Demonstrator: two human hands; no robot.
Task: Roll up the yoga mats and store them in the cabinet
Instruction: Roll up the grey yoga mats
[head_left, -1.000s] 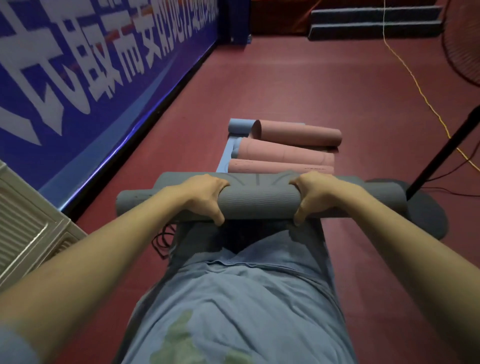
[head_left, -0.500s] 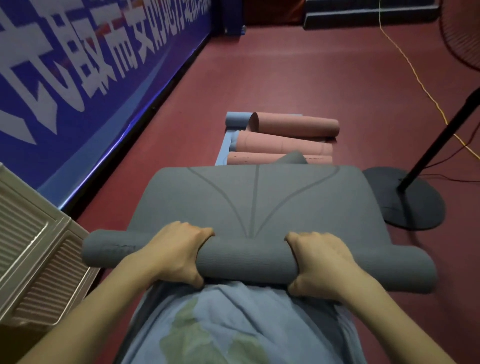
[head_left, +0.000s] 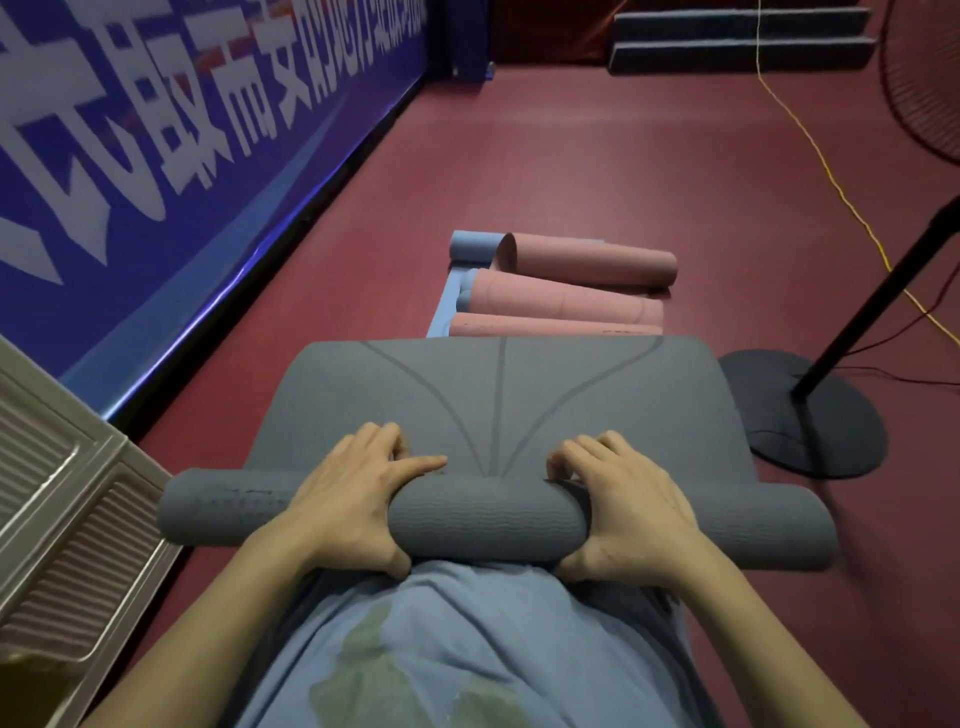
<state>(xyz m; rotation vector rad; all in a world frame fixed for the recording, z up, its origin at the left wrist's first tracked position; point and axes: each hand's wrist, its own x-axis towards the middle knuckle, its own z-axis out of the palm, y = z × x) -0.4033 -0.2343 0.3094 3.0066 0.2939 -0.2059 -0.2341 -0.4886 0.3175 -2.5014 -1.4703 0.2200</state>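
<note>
A grey yoga mat lies on the red floor in front of me, its near end wound into a thick roll (head_left: 483, 519) and its flat part (head_left: 498, 395) stretching away. My left hand (head_left: 358, 493) grips the roll left of centre, fingers over the top, thumb underneath. My right hand (head_left: 623, 509) grips it right of centre in the same way. Beyond the flat end lie three rolled pink mats (head_left: 587, 260) on a blue mat (head_left: 470, 247).
A beige ridged cabinet panel (head_left: 62, 493) stands close at the left. A blue banner wall (head_left: 182, 130) runs along the left side. A fan's round base (head_left: 810, 421) and slanted pole (head_left: 883, 291) are at the right, with a yellow cable (head_left: 831, 182) on the floor.
The grey roll came from arm's length back close to my body, leaving a flat stretch of mat ahead. Since half a second ago my fingers have shifted further over its top.
</note>
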